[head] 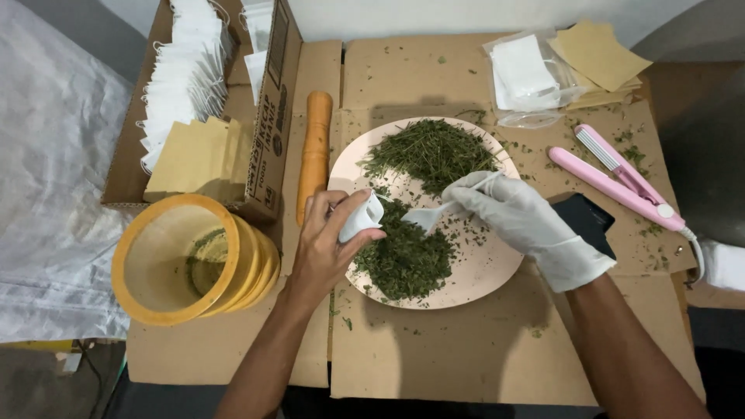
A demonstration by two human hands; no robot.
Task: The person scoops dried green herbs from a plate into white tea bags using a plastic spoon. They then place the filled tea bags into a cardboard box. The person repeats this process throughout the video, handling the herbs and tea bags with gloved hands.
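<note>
left hand (330, 244) bare, fingers curled closed round a small white filter bag (362, 217), mouth tipped toward the spoon | right hand (524, 221) gloved, pinching a white plastic spoon (434, 216) just right of the bag, bowl at its opening | dried green herb (407, 256) heaped beneath both hands on the pink plate (497, 271) | pink mini heat sealer (617, 178) beyond the right hand | box of empty bags (190, 85) beyond the left hand

the spoon (431, 216) handle hides inside the gloved right hand (518, 219); at 3 o'clock the cord (696, 250) and a white object (726, 264) run off frame.
</note>
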